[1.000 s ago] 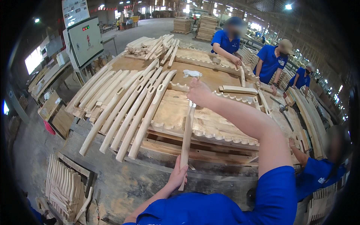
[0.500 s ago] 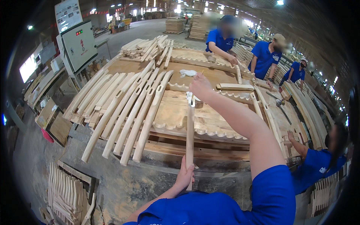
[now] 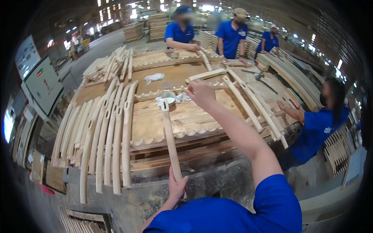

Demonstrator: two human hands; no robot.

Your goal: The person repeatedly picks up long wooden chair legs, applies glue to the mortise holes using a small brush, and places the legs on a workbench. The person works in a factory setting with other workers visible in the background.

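My left hand (image 3: 177, 185) is closed round the lower end of a long pale wooden bar (image 3: 171, 139). The bar slants up and away from me, with an oblong slot near its far end, which lies by the table's scalloped wood. My right hand (image 3: 201, 94), arm stretched forward, pinches a thin yellowish stick (image 3: 179, 90). The stick points left toward a small round bowl (image 3: 168, 94) with whitish contents. A crumpled white cloth (image 3: 183, 98) lies beside the bowl; the stick's tip is too small to make out.
Several slotted bars (image 3: 116, 143) lie side by side on the left, overhanging the table edge. Another white rag (image 3: 154, 78) lies farther back. A hammer-like tool (image 3: 265, 82) rests at right. Co-workers in blue stand across the table, and one (image 3: 320, 124) is close on my right.
My view has swung right, so the table appears farther left. My right hand has moved from above the bar's slotted end to the right of the bowl; its stick now points left toward the bowl.
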